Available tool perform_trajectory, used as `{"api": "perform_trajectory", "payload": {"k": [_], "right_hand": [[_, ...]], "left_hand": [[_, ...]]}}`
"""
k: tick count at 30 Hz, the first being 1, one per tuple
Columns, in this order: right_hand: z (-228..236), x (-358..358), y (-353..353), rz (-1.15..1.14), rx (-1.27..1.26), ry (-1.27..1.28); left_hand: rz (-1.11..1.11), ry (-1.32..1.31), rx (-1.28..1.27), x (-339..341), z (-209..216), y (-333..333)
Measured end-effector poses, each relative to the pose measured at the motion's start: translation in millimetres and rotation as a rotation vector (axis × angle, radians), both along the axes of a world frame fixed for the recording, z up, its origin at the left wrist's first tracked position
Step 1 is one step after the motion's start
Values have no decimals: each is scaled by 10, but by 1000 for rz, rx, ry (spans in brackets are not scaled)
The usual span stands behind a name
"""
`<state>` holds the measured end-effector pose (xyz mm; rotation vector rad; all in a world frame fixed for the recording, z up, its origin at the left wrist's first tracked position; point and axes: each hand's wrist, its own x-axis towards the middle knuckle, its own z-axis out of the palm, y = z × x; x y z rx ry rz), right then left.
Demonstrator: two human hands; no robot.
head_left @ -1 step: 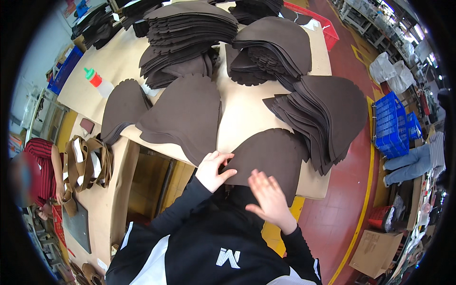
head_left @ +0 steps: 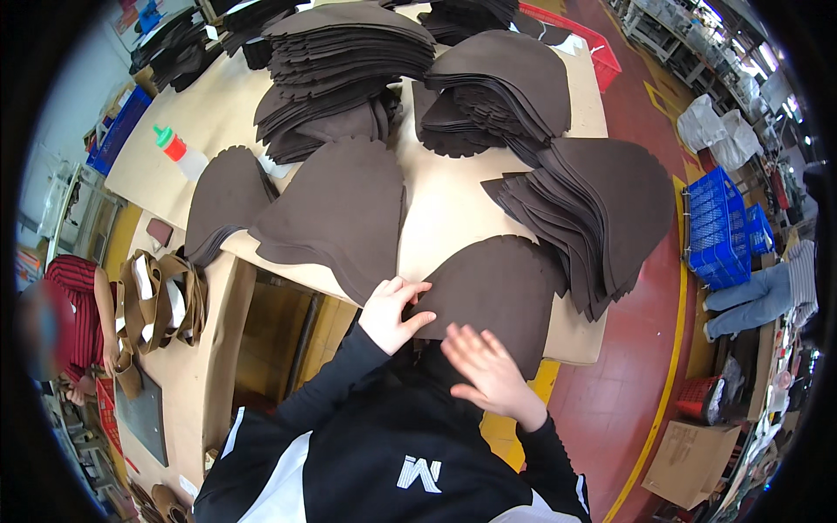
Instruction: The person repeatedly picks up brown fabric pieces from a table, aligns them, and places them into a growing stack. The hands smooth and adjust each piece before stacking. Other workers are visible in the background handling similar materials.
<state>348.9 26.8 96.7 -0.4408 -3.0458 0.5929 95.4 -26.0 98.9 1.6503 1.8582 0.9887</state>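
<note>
A dark brown, round-topped flat piece [head_left: 488, 292], like cut leather or foam sheet, lies at the table's near edge in front of me. At its left edge rests my left hand [head_left: 391, 315], thumb and forefinger apart, their tips touching the sheet. My right hand [head_left: 490, 370] is over the piece's near edge, fingers stretched out, holding nothing; whether it touches the sheet I cannot tell. To the right a fanned stack of similar brown pieces [head_left: 610, 209] lies against it. Another brown stack [head_left: 340, 209] is to the left, beyond my left hand.
Tall brown stacks [head_left: 349, 44] stand at the table's far side. A squeeze bottle [head_left: 180, 152] with a green tip is on the left. Blue crates [head_left: 717, 231] and a cardboard box [head_left: 689, 462] stand right of the aisle. Another person [head_left: 78, 305] is at the left.
My right hand has shifted slightly toward me and left, its fingers lower over the piece's near edge. My left hand has barely moved.
</note>
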Motion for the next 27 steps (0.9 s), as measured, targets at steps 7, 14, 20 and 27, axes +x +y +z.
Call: {"api": "perform_trajectory", "payload": {"k": [7,14,20,27], "right_hand": [[534,-98,820,-121,-524,570],[-99,-404,1174,-261,258,94],[-55,-435,320,106,62,108],[157,-130,696,4,-147,241]], "left_hand": [[92,-202,-78,27,82,33],[387,19,347,-1359,-48,31],[502,460,400,-1388,2,-157],[-220,403,121,-240,-162,-22]]}}
